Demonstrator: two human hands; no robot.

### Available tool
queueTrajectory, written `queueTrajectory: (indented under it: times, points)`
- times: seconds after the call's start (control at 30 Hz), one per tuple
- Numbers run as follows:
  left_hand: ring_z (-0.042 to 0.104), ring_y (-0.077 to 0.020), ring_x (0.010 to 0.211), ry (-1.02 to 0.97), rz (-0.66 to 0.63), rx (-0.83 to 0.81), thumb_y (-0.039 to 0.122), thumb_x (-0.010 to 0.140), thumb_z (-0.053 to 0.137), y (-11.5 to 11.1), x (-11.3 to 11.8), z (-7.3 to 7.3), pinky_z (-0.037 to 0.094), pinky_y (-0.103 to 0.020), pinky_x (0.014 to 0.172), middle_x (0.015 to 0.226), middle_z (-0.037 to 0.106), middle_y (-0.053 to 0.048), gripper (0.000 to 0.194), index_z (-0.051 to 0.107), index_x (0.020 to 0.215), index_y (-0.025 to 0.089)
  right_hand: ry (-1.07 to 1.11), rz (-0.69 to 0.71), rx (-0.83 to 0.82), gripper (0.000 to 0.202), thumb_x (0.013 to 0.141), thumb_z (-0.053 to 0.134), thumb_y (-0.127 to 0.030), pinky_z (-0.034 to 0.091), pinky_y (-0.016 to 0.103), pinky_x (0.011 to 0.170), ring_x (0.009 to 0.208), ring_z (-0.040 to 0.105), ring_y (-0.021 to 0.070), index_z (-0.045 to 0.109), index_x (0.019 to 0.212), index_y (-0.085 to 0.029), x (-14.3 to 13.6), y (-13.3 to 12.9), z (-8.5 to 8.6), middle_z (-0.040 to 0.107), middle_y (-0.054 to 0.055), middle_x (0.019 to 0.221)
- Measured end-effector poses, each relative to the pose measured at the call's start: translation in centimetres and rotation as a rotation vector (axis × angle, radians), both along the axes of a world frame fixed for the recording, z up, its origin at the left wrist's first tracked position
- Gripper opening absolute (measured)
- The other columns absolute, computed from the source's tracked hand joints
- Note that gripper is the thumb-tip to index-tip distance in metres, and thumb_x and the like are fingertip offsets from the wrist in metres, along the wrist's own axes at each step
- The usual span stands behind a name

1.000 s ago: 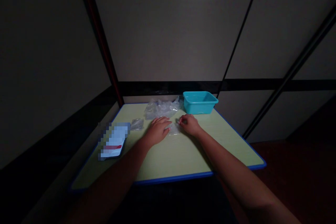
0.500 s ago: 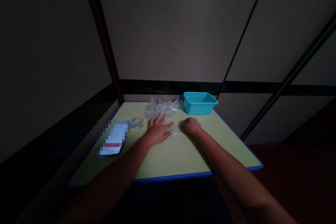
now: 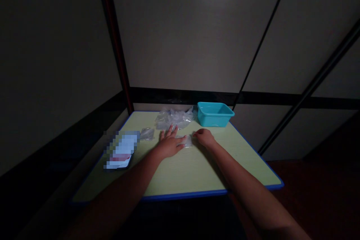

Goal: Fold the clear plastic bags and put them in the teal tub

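Observation:
A small clear plastic bag (image 3: pixel 188 142) lies flat on the table, partly covered by my left hand (image 3: pixel 170 144). That hand is spread open, palm down, with thumb and forefinger resting on the bag. Just to the right, my right hand (image 3: pixel 205 138) is closed in a pinch at the bag's upper right edge; its fingertips are small and dim in the picture. Beyond my left fingertips sits a crumpled heap of clear plastic (image 3: pixel 174 117). Another small clear bag (image 3: pixel 147 134) lies to the left of my left hand.
A turquoise plastic basin (image 3: pixel 215 120) stands at the table's back right. At the left edge lies a phone (image 3: pixel 123 152) with its screen lit and blurred out. The pale table (image 3: pixel 185 176) has a blue rim, and panelled walls close in behind and to the left.
The view has tilted up slightly, so everything sits a little lower. Both hands keep nearly the same place and shape; the right fingertips have shifted only slightly.

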State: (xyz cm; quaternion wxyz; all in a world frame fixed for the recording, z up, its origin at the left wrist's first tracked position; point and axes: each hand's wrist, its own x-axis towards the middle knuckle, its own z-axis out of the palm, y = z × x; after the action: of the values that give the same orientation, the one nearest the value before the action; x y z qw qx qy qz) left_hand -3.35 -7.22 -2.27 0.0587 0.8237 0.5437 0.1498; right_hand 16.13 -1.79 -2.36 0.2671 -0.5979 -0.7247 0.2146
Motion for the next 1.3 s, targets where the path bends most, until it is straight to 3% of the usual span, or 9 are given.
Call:
queueTrajectory:
  times: [0.1,0.2,0.3,0.37,0.5,0.83,1.3]
  points:
    - [0.007,-0.0297,0.138,-0.002,-0.027,0.024,0.046,0.087,0.05,-0.1,0.1,0.4,0.01,-0.062,0.102,0.15,0.02,-0.008,0.044,0.046,0.129,0.036,0.17,-0.045,-0.051,0.016,0.078,0.052,-0.027,0.049,0.028,0.062,0.069,0.063,0.0185,0.062,0.08,-0.015,-0.1,-0.5,1.0,0.066,0.008,0.073]
    - [0.02,-0.0247,0.137,-0.026,-0.15,0.07,0.042,0.088,0.049,-0.1,0.1,0.5,0.014,-0.054,0.106,0.147,0.028,-0.009,0.044,0.046,0.131,0.03,0.444,-0.041,-0.146,0.016,0.084,0.043,-0.025,0.053,0.028,0.062,0.069,0.065,0.015,0.053,0.095,-0.019,0.0,-1.2,2.4,0.063,0.005,0.08]
    - [0.028,-0.022,0.134,-0.044,-0.276,0.081,0.041,0.087,0.05,-0.1,-0.1,0.2,0.017,-0.047,0.107,0.142,0.037,-0.007,0.044,0.048,0.129,0.029,0.873,-0.081,-0.45,0.013,0.084,0.042,-0.022,0.056,0.034,0.063,0.067,0.066,0.0166,0.045,0.097,-0.021,0.5,-1.8,3.6,0.06,0.003,0.078]
    - [0.029,-0.021,0.133,-0.055,-0.323,0.075,0.042,0.087,0.051,0.0,-0.3,-0.1,0.019,-0.045,0.107,0.141,0.04,-0.005,0.044,0.048,0.129,0.03,0.974,-0.093,-0.626,0.014,0.086,0.039,-0.023,0.056,0.034,0.061,0.066,0.066,0.0178,0.042,0.1,-0.021,1.1,-1.9,4.1,0.059,0.005,0.078]
    - [0.027,-0.0208,0.134,-0.087,-0.352,0.049,0.042,0.087,0.051,0.3,-0.8,-0.3,0.021,-0.044,0.107,0.139,0.043,-0.002,0.042,0.049,0.127,0.033,0.985,-0.08,-0.778,0.018,0.086,0.039,-0.023,0.055,0.029,0.052,0.064,0.066,0.0177,0.042,0.103,-0.018,1.8,-1.6,4.2,0.06,0.008,0.081]
    - [0.032,-0.0228,0.132,-0.059,-0.363,-0.034,0.044,0.089,0.047,0.3,-0.9,-0.4,0.026,-0.044,0.104,0.14,0.041,-0.005,0.042,0.05,0.127,0.029,0.98,-0.023,-0.851,0.015,0.087,0.039,-0.028,0.055,0.031,0.057,0.059,0.066,0.0164,0.046,0.095,-0.018,1.9,-1.2,3.5,0.064,0.009,0.079]
    - [0.03,-0.0211,0.133,-0.027,-0.35,-0.096,0.049,0.089,0.044,0.2,-0.8,-0.3,0.021,-0.041,0.107,0.144,0.034,-0.004,0.047,0.045,0.132,0.03,1.01,0.081,-0.933,0.015,0.091,0.038,-0.027,0.056,0.032,0.056,0.059,0.065,0.0152,0.049,0.096,-0.018,1.7,-1.3,3.2,0.064,0.004,0.075]
